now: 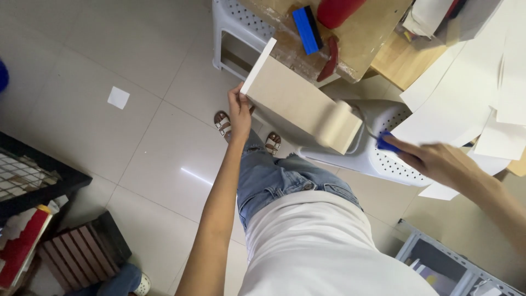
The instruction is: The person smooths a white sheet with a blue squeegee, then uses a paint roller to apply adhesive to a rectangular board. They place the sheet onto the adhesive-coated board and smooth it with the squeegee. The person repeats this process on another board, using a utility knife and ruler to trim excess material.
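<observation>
The left hand (239, 109) grips the near edge of a beige board (290, 101) that tilts up between the hands, its white end jutting over bare floor (109, 55), where there is open room to its left. The right hand (438, 161) is closed on a blue handle (387, 143), seemingly of a paint roller (344, 127) pressed on the board's other end, though motion blur makes that hard to tell. Just beyond the right hand, white sheets (466, 93) crowd in, a white perforated stool (378, 156) stands under the board, and a cluttered bench (361, 38) hems the far side.
</observation>
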